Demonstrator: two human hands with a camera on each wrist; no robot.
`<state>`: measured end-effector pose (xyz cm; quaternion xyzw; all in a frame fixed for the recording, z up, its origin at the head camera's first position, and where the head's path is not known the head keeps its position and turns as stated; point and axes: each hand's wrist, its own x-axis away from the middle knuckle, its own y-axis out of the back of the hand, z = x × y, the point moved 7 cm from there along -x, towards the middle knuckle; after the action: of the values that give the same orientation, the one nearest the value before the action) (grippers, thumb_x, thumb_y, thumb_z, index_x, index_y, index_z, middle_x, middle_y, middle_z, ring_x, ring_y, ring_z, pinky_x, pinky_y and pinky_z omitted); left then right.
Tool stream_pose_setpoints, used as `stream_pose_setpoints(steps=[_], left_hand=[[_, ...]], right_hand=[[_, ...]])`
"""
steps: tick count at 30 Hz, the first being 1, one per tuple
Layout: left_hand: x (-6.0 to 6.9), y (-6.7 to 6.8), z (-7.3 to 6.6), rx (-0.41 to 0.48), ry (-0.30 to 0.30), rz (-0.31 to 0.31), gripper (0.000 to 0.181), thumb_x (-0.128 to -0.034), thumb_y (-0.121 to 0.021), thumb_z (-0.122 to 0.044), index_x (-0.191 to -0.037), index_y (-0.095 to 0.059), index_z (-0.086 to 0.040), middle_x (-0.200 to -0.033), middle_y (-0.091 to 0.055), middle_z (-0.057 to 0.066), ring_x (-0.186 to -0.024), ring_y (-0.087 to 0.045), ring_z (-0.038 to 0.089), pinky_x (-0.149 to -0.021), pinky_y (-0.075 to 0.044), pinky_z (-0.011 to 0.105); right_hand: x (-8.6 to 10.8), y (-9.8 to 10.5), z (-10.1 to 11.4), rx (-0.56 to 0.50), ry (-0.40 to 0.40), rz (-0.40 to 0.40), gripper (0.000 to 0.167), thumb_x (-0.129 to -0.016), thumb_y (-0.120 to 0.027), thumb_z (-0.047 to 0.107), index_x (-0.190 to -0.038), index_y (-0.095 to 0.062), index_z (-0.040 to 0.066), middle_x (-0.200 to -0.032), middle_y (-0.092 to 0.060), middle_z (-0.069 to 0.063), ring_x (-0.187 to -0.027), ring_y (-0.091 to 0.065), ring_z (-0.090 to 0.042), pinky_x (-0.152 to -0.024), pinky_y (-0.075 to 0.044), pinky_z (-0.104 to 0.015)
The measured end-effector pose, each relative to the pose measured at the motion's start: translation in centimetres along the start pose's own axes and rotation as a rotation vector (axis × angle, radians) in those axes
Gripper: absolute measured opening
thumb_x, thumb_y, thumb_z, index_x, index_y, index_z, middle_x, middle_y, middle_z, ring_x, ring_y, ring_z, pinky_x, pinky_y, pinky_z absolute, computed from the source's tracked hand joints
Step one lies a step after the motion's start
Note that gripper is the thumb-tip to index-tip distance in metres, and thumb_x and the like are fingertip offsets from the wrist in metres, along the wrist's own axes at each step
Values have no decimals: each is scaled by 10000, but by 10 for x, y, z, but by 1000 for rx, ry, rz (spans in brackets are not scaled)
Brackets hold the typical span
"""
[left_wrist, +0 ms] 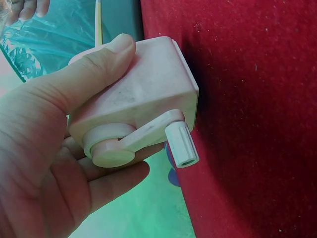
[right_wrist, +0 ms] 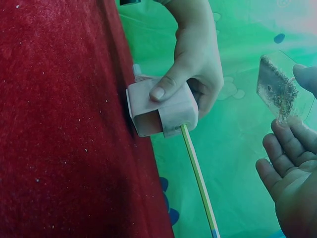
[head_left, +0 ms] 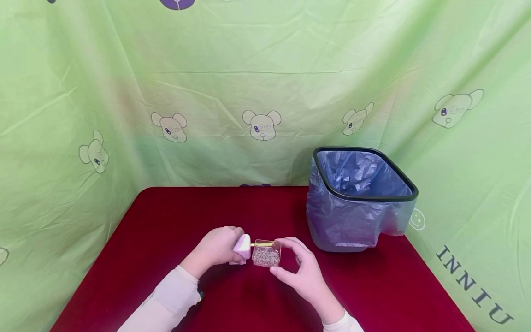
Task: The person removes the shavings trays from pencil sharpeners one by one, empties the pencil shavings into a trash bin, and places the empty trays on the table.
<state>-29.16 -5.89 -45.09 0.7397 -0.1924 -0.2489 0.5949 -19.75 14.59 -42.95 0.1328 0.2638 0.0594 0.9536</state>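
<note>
In the head view my left hand grips a pink-white crank sharpener; its crank faces the left wrist camera. A yellow striped pencil sticks out of the sharpener's front, beside a rectangular opening in the body. My right hand holds a clear box of grey shavings between thumb and fingers, just right of the sharpener. In the right wrist view the box is tilted, apart from the sharpener.
A bin with a black rim and a bluish plastic liner stands at the right back of the red-covered table. Green cloth with bear-head prints hangs behind and at both sides.
</note>
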Motion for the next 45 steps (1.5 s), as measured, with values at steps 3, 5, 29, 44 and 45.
stream_pose_setpoints(steps=[3, 5, 29, 44, 45], left_hand=[[-1, -1, 0, 0, 3, 4, 550, -636, -952, -485, -967, -644, -171, -792, -598, -108, -693, -553, 72, -661, -508, 297], [-1, -2, -1, 2, 2, 7, 551, -638, -951, -483, -975, -648, -169, -799, -606, -105, -698, -558, 72, -667, -512, 297], [-3, -8, 1, -5, 10, 15, 573, -630, -955, -494, -993, -661, -162, -789, -605, -109, -692, -552, 66, -666, -512, 289], [2, -8, 0, -9, 37, -4, 583, -651, -944, -494, -1038, -679, -148, -834, -651, -85, -733, -595, 90, -696, -531, 311], [2, -8, 0, -9, 37, -6, 586, -651, -945, -492, -1040, -678, -145, -836, -653, -81, -733, -596, 93, -697, -533, 314]], right_hand=[[0, 0, 1, -3, 4, -2, 550, -816, -859, 120, -1313, -637, 197, -1279, -653, 13, -1227, -605, -187, -1100, -407, -199], [0, 0, 1, -4, 13, -3, 552, -814, -858, 110, -1313, -637, 192, -1277, -654, 4, -1225, -605, -194, -1099, -410, -200], [0, 2, 2, 15, 17, -2, 559, -816, -855, 110, -1321, -631, 193, -1285, -650, -8, -1239, -597, -172, -1109, -449, -318], [-3, 4, 8, 2, 39, -17, 567, -810, -852, 84, -1331, -628, 99, -1279, -649, -44, -1232, -596, -173, -1069, -435, -206], [-3, 4, 9, 4, 46, -17, 570, -809, -854, 82, -1332, -628, 101, -1276, -649, -55, -1227, -597, -178, -1066, -438, -208]])
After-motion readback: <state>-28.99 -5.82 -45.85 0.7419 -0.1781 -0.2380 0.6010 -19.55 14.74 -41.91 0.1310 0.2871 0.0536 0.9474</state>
